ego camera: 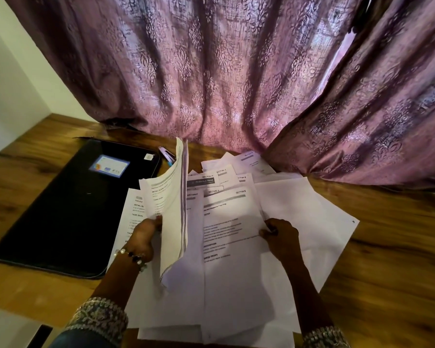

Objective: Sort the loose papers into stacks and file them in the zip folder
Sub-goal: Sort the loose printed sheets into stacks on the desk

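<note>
Purple patterned curtain backs a wooden surface. Left hand grips a gathered sheaf upright, clear of the loose papers; right hand pinches one sheet. Black zip folder waits closed, left.

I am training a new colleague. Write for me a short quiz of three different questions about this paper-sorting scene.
1. True or false: the zip folder lies closed, left of the papers.
2. What does the left hand hold?
3. The right hand pinches: A) a pen, B) a sheet's edge, C) the curtain.

Key: 1 true; 2 an upright stack of sheets; 3 B.
</note>
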